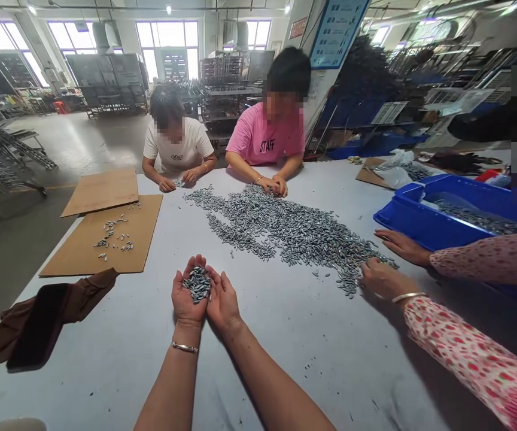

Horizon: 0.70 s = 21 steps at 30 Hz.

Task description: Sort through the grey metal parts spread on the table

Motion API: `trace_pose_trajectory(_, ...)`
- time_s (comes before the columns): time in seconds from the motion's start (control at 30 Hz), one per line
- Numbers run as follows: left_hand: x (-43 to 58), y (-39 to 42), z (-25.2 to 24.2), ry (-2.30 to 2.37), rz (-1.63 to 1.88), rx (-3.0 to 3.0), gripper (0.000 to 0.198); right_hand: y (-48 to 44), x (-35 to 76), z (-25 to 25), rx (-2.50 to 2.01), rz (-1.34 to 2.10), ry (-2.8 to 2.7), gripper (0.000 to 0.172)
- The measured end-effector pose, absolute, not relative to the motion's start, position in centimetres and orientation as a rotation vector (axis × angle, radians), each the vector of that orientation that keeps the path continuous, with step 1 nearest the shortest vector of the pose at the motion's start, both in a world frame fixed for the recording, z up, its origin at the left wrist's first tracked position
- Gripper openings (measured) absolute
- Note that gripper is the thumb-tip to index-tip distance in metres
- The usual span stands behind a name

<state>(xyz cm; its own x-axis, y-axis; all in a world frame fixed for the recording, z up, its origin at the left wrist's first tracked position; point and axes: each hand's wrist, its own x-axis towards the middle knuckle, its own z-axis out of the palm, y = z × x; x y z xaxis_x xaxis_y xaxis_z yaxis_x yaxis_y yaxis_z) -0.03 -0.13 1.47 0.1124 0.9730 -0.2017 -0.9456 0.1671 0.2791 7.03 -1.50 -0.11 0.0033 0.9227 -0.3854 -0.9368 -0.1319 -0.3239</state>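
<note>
My left hand [187, 306] is cupped, palm up, around a heap of small, shiny grey metal pieces [198, 284], slim and pointed like grains. My right hand [223, 304] presses against its side with curved fingers, helping to hold the same heap. Both hands are over the near middle of the white table [258, 335]. Beyond them, to the right, spreads a large pile of the same pieces [303, 230]. What exactly these pieces are, I cannot tell.
Two people [265, 131] work across the table. A co-worker's hands [386, 280] touch the pile's right end, beside a blue bin [420, 221]. At left lie cardboard sheets [137, 239] with scattered pieces, a brown cloth [83, 296] and a dark phone [38, 326].
</note>
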Motion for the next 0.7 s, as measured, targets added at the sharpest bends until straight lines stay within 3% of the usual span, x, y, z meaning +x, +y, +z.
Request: trace_pose_trajectory(0.7, 1.1, -0.3, 1.9, 0.501, 1.524, 0.286, 0.053, -0.8, 7.0, -0.5, -0.478, 1.622, 0.111, 0.031)
